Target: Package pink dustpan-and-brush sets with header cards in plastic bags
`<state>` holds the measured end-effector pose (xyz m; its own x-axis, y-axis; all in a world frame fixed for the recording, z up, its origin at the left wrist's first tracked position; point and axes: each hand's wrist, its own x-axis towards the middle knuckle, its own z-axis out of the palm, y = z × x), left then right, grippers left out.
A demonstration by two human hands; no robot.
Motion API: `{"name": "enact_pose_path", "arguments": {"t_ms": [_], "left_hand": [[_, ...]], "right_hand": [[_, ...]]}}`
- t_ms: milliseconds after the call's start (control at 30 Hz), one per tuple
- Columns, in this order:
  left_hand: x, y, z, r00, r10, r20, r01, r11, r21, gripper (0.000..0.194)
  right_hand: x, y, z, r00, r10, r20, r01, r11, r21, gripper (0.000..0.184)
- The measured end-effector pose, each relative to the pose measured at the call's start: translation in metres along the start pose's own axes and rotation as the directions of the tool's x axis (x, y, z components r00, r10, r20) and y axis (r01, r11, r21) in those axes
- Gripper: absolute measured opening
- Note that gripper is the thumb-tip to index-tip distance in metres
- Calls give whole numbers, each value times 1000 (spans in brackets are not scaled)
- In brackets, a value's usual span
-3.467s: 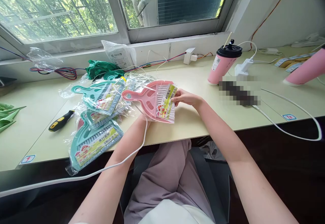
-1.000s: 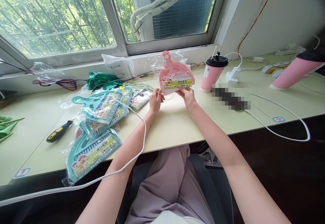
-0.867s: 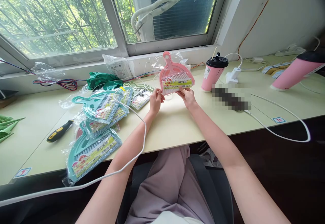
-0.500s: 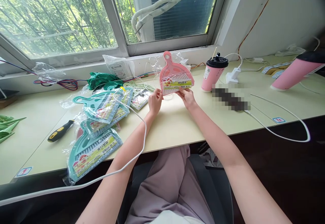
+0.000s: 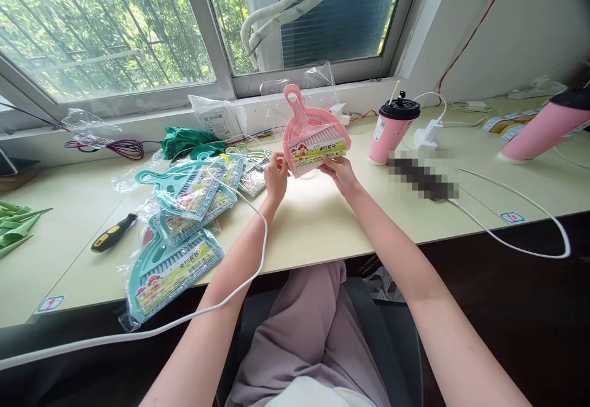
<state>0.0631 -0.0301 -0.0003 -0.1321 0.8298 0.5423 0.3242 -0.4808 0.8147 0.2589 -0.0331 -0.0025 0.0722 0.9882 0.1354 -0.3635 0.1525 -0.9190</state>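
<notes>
A pink dustpan and brush set (image 5: pixel 313 130) stands upright above the table, its handle pointing up and a printed label across the bristles. Clear plastic film (image 5: pixel 321 76) sticks up loosely around its top. My left hand (image 5: pixel 276 179) pinches the lower left edge of the set. At the lower right, my right hand (image 5: pixel 340 172) grips it, with the thumb near the label and the other fingers partly hidden behind. Left of my hands lies a pile of bagged turquoise dustpan sets (image 5: pixel 177 272), overlapping one another.
A yellow-black screwdriver (image 5: pixel 114 233) lies left of the pile. Behind it are a green plastic bag (image 5: pixel 191 142) and bundled wires (image 5: pixel 108 147). Pink cups (image 5: pixel 389 133) and a white charger (image 5: pixel 428 134) stand at right. A white cable (image 5: pixel 207 312) crosses over my left forearm.
The pink set has shifted slightly left and tilted, and the film around its handle stands higher. Both hands keep hold of it; the view has shifted a little.
</notes>
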Motion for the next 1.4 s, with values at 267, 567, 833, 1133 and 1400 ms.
{"name": "enact_pose_path", "arguments": {"t_ms": [267, 567, 833, 1133, 1400], "left_hand": [[-12, -3, 8, 983, 120, 142, -135, 985, 107, 20], [-12, -11, 11, 976, 167, 143, -175, 983, 48, 16], [-10, -8, 18, 979, 195, -55, -199, 976, -84, 19], [-13, -2, 19, 978, 196, -70, -200, 977, -68, 42], [-8, 9, 9, 987, 149, -57, -149, 989, 6, 33]], "right_hand": [[8, 7, -4, 987, -6, -164, 29, 990, 139, 38], [7, 5, -5, 992, 13, -128, 4, 991, 132, 32], [4, 2, -13, 998, -51, -39, 52, 998, 38, 30], [5, 0, -10, 999, -46, -14, 46, 996, 72, 30], [4, -3, -14, 999, -37, 17, 37, 999, 28, 29]]}}
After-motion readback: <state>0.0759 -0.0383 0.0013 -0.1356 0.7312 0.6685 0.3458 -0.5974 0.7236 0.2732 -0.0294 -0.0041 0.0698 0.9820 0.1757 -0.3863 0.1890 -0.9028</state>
